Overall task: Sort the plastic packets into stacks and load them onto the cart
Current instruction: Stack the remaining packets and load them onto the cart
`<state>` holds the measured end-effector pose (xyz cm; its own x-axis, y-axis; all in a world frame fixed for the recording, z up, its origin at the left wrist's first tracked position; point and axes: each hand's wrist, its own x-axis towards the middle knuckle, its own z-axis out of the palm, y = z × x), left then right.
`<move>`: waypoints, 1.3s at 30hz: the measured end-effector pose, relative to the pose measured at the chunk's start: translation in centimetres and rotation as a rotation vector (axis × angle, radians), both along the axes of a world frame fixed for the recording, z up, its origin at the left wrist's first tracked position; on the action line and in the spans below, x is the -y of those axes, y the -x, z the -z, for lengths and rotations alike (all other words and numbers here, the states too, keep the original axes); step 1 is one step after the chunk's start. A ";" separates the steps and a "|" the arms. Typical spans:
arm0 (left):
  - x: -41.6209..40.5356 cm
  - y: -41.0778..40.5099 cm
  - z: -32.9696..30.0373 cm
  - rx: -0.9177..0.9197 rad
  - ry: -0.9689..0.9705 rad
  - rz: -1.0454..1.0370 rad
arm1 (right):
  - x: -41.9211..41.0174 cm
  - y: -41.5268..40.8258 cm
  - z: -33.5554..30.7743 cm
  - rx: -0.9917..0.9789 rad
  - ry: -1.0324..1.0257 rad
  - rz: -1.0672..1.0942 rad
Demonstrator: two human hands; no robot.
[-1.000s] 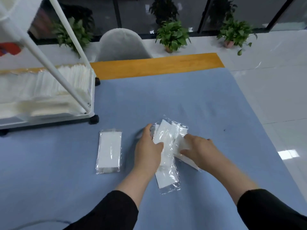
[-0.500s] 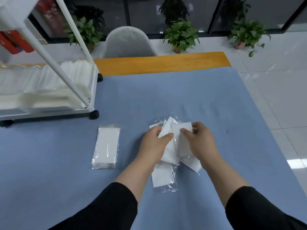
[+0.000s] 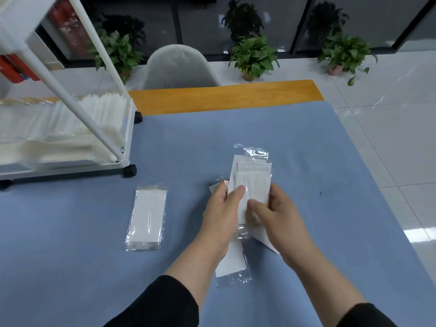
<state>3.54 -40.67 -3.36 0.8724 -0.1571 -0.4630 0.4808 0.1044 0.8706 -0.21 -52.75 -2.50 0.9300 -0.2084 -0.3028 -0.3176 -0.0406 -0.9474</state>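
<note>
Here, my left hand (image 3: 221, 208) and right hand (image 3: 273, 213) meet on a small bundle of plastic packets (image 3: 252, 180), thumbs pressed on top and the remaining fingers curled out of sight beneath, so both grip it. I count at least three flat white rectangles in glossy, crinkled clear sleeves, fanned unevenly; exactly how many are in the bundle I cannot tell. Under my left wrist another packet (image 3: 231, 265) lies on the blue cloth of the desk (image 3: 306, 149), half hidden, and a white corner (image 3: 266, 241) pokes out below my right palm. Well to the left of my left hand sits a neat stack of packets (image 3: 146, 218), squared up. Beyond that, farther left, the white cart (image 3: 127, 138) holds rows of packets, blurred and cut off by the frame edge. Black sleeves cover both forearms.
</note>
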 end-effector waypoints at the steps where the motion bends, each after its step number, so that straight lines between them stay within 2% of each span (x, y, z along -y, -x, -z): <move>1: 0.0 -0.2 -0.2 0.043 -0.017 -0.019 | 0.7 -0.2 -0.3 0.041 0.104 -0.014; 4: -0.3 -2.1 -1.3 0.230 -0.068 -0.181 | 4.6 -1.5 -1.5 0.203 0.659 -0.143; 6: 0.0 -4.1 -1.9 0.356 -0.075 -0.156 | 7.2 -2.6 -1.9 0.288 0.989 -0.260; 9: 2.8 -6.3 -1.1 0.378 -0.134 0.075 | 9.2 -4.4 -0.7 0.281 1.171 -0.403; 11: 5.0 -6.7 0.8 0.372 -0.306 0.177 | 9.5 -4.8 1.2 0.260 1.209 -0.492; 13: 6.0 -6.9 2.8 0.376 -0.408 0.159 | 10.1 -4.3 2.9 0.251 1.187 -0.454; 17: 6.7 -7.5 3.6 0.261 -0.204 -0.036 | 11.4 -3.1 5.3 0.260 0.961 -0.148; 19: 7.7 -7.3 3.4 0.224 -0.163 -0.005 | 10.9 -2.9 5.8 0.259 0.807 -0.065; 22: 8.9 -7.2 3.9 0.318 -0.279 0.097 | 10.3 -3.1 5.8 0.234 0.637 -0.024; 25: 8.8 -7.0 3.5 0.351 -0.255 0.148 | 10.6 -3.3 5.4 0.236 0.670 -0.069; 28: 7.6 -6.8 2.3 0.362 -0.165 -0.052 | 10.5 -3.4 3.7 0.132 0.499 0.117; 29: 7.0 -6.8 1.9 0.330 -0.135 -0.118 | 10.2 -3.5 3.0 0.110 0.356 0.203; 31: 5.8 -6.7 1.5 0.170 -0.037 -0.096 | 8.6 -3.9 1.3 0.067 0.060 0.278; 34: 3.7 -5.9 0.7 -0.030 0.180 -0.052 | 5.0 -4.3 -0.4 0.009 -0.098 0.127; 36: 1.6 -5.9 0.1 -0.087 0.252 -0.158 | 2.9 -4.3 -0.5 -0.020 -0.058 0.048; 37: 0.2 -6.0 -0.2 -0.106 0.280 -0.225 | 2.4 -4.3 -0.1 -0.027 0.078 0.050; 39: -2.5 -6.5 -0.8 -0.139 0.340 -0.318 | 2.0 -4.2 1.2 -0.127 0.579 -0.022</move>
